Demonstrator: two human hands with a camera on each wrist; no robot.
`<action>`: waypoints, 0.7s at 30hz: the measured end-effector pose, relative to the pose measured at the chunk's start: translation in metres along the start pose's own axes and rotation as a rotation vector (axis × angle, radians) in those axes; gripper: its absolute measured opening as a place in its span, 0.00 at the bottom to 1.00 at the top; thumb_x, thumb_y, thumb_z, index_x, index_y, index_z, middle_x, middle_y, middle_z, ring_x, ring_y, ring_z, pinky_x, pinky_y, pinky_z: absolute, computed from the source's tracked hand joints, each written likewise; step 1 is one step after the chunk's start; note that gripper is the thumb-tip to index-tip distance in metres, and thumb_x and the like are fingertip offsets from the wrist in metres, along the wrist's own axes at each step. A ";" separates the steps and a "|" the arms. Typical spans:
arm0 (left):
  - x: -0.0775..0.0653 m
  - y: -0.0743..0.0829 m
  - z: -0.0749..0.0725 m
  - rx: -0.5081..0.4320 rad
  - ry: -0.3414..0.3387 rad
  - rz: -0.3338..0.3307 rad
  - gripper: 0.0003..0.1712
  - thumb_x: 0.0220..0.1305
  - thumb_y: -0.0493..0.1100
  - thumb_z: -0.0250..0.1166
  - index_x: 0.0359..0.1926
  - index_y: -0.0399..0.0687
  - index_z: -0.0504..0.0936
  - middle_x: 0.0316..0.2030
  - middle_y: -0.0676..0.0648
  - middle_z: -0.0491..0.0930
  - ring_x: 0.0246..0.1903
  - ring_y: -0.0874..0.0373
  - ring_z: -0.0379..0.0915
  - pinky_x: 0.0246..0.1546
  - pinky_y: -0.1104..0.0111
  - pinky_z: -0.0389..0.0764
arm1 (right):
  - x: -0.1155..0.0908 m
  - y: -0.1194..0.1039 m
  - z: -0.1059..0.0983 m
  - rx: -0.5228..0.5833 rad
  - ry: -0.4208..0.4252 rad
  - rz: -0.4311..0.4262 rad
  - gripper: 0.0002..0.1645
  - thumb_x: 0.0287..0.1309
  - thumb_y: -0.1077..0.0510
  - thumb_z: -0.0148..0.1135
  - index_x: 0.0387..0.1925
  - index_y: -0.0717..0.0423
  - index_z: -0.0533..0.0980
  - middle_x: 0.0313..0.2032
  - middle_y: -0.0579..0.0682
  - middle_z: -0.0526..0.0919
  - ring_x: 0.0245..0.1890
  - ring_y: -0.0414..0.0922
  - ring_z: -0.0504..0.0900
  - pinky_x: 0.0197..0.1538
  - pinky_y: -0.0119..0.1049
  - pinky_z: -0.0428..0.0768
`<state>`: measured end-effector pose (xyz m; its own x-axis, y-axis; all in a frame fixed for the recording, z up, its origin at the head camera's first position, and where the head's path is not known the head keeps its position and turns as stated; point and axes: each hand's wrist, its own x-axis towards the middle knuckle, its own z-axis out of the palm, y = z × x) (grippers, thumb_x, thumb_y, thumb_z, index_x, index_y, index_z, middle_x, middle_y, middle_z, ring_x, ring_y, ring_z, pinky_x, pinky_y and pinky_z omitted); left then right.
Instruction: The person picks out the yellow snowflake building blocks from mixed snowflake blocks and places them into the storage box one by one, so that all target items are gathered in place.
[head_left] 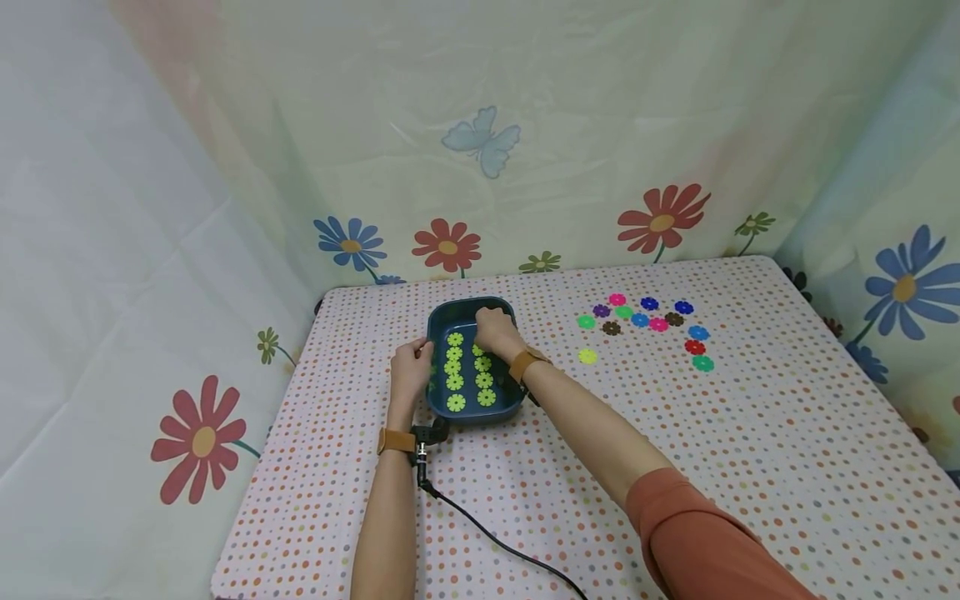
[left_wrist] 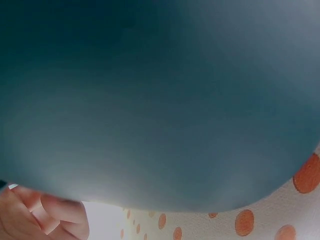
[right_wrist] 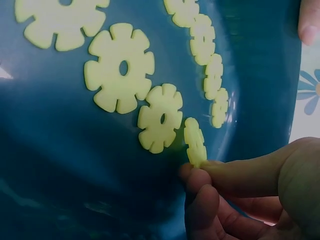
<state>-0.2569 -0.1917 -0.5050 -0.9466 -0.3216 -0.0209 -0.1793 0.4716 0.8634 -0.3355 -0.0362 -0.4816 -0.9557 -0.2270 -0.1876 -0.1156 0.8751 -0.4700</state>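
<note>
A dark blue tray (head_left: 471,408) with raised walls holds two columns of yellow-green notched flower discs (right_wrist: 120,68). Inside its far right part, my right hand (head_left: 498,332) pinches one yellow-green flower disc (right_wrist: 195,141) between thumb and fingertips, tilted on edge at the end of the right column. My left hand (head_left: 409,371) grips the tray's left wall, thumb at the rim. From the left wrist, the tray's outer side (left_wrist: 160,110) fills most of the view, with curled left fingers (left_wrist: 62,212) beside it at lower left.
Several loose flower discs in mixed colours (head_left: 640,319) lie on the dotted table (head_left: 675,467) right of the tray, a yellow one (head_left: 587,356) nearest. A black cable (head_left: 495,540) trails from the left wrist. A floral curtain (head_left: 570,100) stands behind.
</note>
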 end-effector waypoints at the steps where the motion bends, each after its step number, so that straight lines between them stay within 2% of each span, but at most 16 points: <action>1: 0.000 0.000 0.000 -0.001 -0.001 -0.001 0.23 0.78 0.47 0.56 0.65 0.38 0.77 0.48 0.39 0.83 0.40 0.50 0.78 0.37 0.62 0.77 | -0.001 0.000 0.001 -0.001 0.003 -0.004 0.19 0.69 0.66 0.56 0.60 0.65 0.74 0.50 0.63 0.81 0.34 0.50 0.81 0.35 0.38 0.78; 8: -0.002 0.001 0.000 0.000 0.006 0.011 0.23 0.78 0.47 0.56 0.65 0.38 0.78 0.45 0.40 0.84 0.36 0.52 0.76 0.32 0.65 0.74 | -0.003 0.001 0.002 -0.027 0.009 -0.027 0.16 0.70 0.66 0.56 0.57 0.66 0.76 0.46 0.62 0.82 0.29 0.48 0.80 0.30 0.36 0.75; 15: -0.001 0.000 0.000 0.012 0.014 0.026 0.23 0.78 0.47 0.56 0.65 0.38 0.78 0.45 0.39 0.84 0.36 0.52 0.76 0.31 0.65 0.74 | -0.003 -0.001 0.000 -0.027 -0.008 -0.026 0.12 0.70 0.66 0.56 0.52 0.65 0.77 0.35 0.58 0.81 0.25 0.46 0.78 0.28 0.35 0.74; 17: -0.001 0.000 0.000 0.009 0.016 0.026 0.23 0.78 0.47 0.56 0.65 0.38 0.78 0.46 0.39 0.84 0.36 0.52 0.76 0.32 0.65 0.74 | -0.004 -0.002 0.000 -0.031 -0.014 -0.024 0.12 0.70 0.66 0.56 0.52 0.65 0.77 0.35 0.58 0.80 0.25 0.46 0.78 0.28 0.34 0.74; 21: -0.001 0.000 0.000 0.008 0.014 0.021 0.23 0.78 0.47 0.56 0.65 0.38 0.78 0.45 0.40 0.84 0.36 0.52 0.76 0.32 0.66 0.75 | -0.006 -0.002 -0.001 -0.047 -0.001 -0.027 0.14 0.70 0.67 0.56 0.54 0.66 0.77 0.40 0.60 0.81 0.27 0.46 0.79 0.29 0.35 0.75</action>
<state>-0.2559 -0.1909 -0.5049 -0.9465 -0.3225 0.0043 -0.1615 0.4852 0.8593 -0.3299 -0.0363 -0.4787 -0.9517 -0.2514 -0.1764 -0.1540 0.8876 -0.4342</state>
